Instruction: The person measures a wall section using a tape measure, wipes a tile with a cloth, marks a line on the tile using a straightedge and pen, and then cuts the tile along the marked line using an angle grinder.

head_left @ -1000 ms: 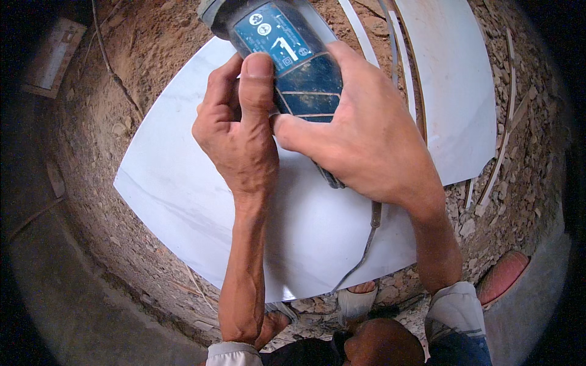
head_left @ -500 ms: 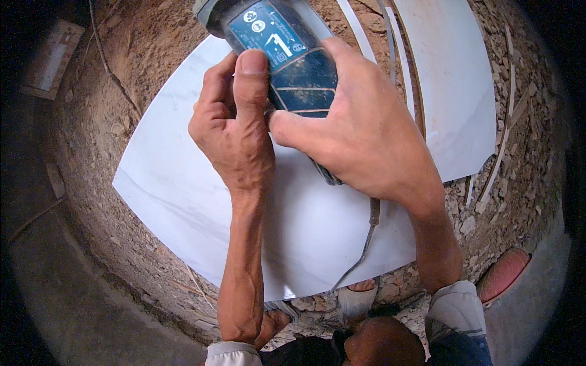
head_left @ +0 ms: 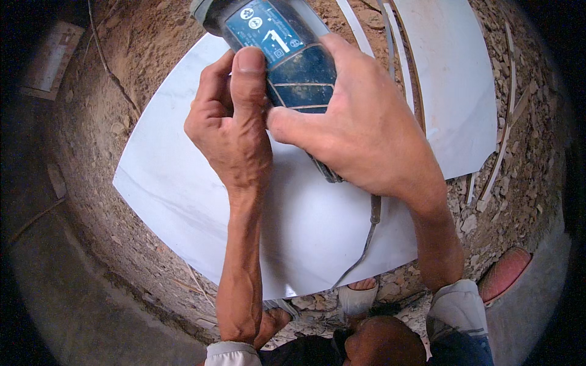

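Observation:
A blue handheld power tool (head_left: 302, 76) with a label and a dark grey end is held over a large white tile (head_left: 183, 201); its working end is out of the picture or hidden. My right hand (head_left: 372, 122) wraps round the tool's rear body, thumb across the near side. On its left side my left hand (head_left: 235, 116) is closed against the body, thumb up along the edge and fingers curled, their tips partly hidden. A power cord (head_left: 368, 241) runs from below my right hand over the tile towards its near edge.
Another white tile piece (head_left: 455, 85) lies at the right, with narrow offcut strips (head_left: 400, 55) beside it. Rubble (head_left: 513, 140) and brown soil (head_left: 165, 30) surround the tiles. A red sandal (head_left: 505, 273) lies at the lower right. My foot (head_left: 274, 323) is by the near edge.
Both hands and the power tool have shifted very slightly left and up. The grip looks the same, and the tiles stay in place.

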The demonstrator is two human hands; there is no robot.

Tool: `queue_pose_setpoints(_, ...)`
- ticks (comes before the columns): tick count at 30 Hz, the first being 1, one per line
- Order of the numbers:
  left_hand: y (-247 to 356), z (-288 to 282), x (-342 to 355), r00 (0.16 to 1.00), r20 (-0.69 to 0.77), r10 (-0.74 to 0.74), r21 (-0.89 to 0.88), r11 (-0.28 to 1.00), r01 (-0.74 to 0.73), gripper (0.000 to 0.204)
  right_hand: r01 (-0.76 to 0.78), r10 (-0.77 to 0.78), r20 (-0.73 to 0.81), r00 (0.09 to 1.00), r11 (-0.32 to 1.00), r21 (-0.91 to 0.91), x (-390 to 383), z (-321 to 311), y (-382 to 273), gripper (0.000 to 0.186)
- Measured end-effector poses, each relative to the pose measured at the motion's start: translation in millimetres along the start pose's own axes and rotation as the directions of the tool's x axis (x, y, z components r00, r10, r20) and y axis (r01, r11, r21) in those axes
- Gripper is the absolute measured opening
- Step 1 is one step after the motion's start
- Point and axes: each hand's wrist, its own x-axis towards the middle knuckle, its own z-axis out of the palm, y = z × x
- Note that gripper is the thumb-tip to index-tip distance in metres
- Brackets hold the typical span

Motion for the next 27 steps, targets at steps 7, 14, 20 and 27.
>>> queue_pose_setpoints(7, 1.7, 3.6, -2.1, 1.000, -0.027, -0.008, 0.035, 0.999, 0.008, 0.037, 0.021, -0.021, -0.013, 1.000, 1.000, -0.024, 1.5, 4.4, 6.5, 0.049)
queue_pose_setpoints(14, 1.0, -3.6, 0.0, 0.999, -0.002, -0.054, -0.029, 0.998, 0.054, 0.038, -0.106, 0.102, 0.044, 0.994, 0.988, 0.112, -4.4, -18.3, -25.1, 0.051)
queue_pose_setpoints(20, 1.0, -1.8, -2.1, 0.999, -0.011, -0.036, -0.029, 0.999, 0.035, 0.037, 0.064, -0.063, -0.049, 0.997, 0.998, 0.025, -0.1, 8.2, 13.3, 0.048)
queue_pose_setpoints(27, -1.7, -5.0, -1.2, 1.000, 0.005, -0.018, -0.018, 1.000, 0.018, 0.037, 0.044, -0.043, -0.037, 0.998, 0.999, 0.019, 0.6, 5.7, 7.4, 0.048)
